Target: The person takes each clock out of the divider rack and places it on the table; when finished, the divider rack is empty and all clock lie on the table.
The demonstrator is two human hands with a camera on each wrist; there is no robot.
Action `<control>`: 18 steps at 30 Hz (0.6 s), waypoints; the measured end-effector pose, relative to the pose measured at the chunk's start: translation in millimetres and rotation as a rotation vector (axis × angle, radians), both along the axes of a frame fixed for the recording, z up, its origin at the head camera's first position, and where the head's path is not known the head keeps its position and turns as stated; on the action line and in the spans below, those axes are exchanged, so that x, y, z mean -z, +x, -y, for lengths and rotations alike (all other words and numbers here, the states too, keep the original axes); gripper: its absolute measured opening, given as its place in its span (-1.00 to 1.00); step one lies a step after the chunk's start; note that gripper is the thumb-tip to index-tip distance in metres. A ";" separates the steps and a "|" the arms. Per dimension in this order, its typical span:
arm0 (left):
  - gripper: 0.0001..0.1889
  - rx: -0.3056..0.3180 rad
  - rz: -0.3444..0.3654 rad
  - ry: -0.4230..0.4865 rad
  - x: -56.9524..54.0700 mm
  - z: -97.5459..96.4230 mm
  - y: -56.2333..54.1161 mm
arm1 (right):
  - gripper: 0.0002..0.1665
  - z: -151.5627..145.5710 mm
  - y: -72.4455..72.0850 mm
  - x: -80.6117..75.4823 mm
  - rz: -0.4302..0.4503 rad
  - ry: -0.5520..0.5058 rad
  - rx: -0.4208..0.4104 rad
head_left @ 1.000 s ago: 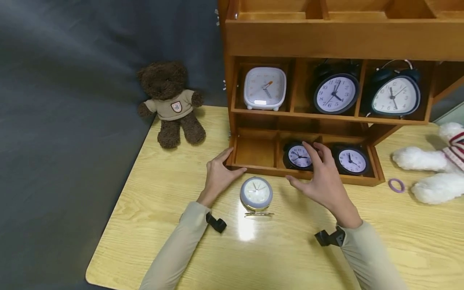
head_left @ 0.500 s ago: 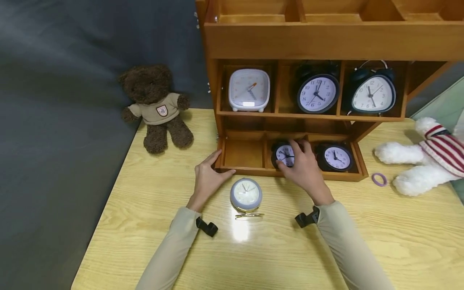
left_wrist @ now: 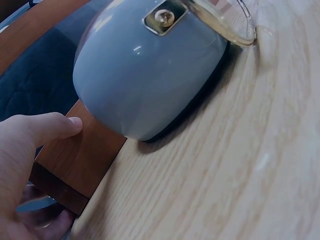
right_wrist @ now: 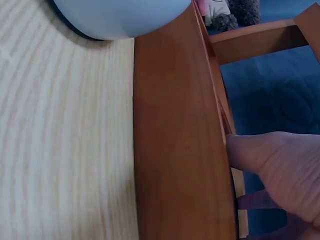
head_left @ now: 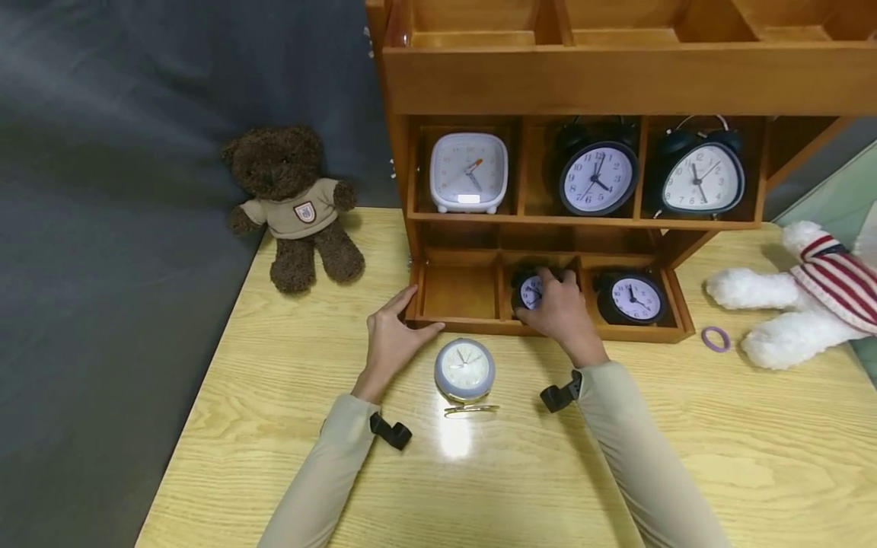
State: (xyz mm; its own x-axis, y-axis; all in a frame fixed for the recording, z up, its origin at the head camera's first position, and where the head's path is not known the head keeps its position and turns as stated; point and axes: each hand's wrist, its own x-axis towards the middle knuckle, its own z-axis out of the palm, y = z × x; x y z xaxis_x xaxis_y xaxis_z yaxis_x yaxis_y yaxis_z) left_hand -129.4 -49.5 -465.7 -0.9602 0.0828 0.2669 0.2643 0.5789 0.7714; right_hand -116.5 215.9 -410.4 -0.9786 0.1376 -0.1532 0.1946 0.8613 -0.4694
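**On the table (head_left: pixel 548 479), a wooden shelf (head_left: pixel 589 82) is standing with both your hands at its lowest row**

A brown teddy bear (head_left: pixel 294 205) is resting to the shelf's left. Your left hand (head_left: pixel 392 342) is pinching the lowest row's left front corner, its thumb pressing the front board; near that thumb, a blue-grey clock (head_left: pixel 466 370) is standing on the table. Your right hand (head_left: pixel 563 312) is gripping a smaller black clock (head_left: pixel 527 293), which is sitting in the middle compartment, your thumb and fingers partly covering its dial. Beyond the row's right end, a purple ring (head_left: pixel 707 339) is lying flat.
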 end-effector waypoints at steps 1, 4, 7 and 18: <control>-0.20 -0.001 0.001 -0.001 0.3 0.3 0.1 | -0.03 0.5 0.0 0.3 -0.001 0.001 0.003; -0.20 -0.001 0.009 0.001 1.1 0.5 0.0 | -0.05 1.0 1.2 1.1 -0.015 0.004 0.006; -0.20 -0.002 0.020 0.004 1.0 0.1 0.2 | -0.05 0.8 2.3 1.9 -0.044 0.005 0.001; -0.20 0.005 0.017 0.012 0.7 0.4 0.1 | -0.08 -2.5 6.0 -1.1 -0.163 -0.006 -0.017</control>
